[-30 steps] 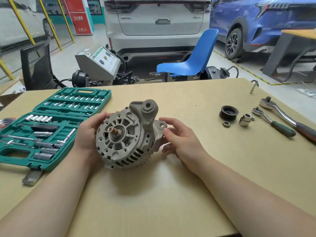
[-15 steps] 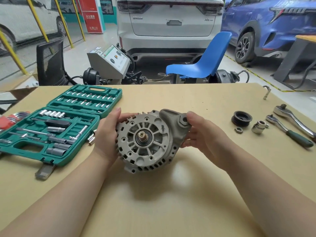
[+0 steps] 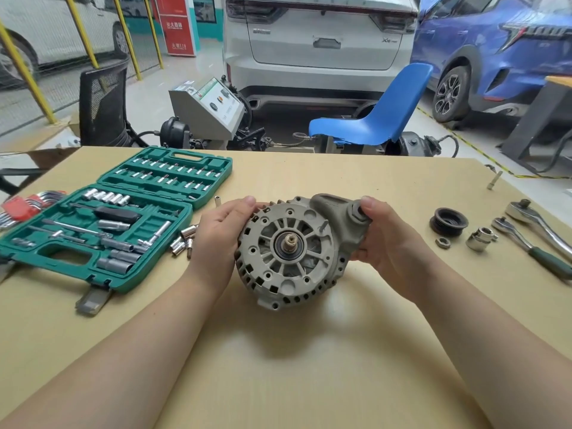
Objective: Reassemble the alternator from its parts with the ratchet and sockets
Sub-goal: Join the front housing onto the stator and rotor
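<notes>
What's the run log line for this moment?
both hands: left hand, right hand hold alternator | pulley, nut on table

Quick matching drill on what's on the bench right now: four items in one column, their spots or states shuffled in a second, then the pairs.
1 alternator
2 pulley
3 socket case
4 green-handled ratchet

A lying open, bench's left
B held in the left hand and right hand
C loose on the bench, right of the alternator
D far right, past the loose socket

Pairs: 1-B, 2-C, 3-A, 4-D
</notes>
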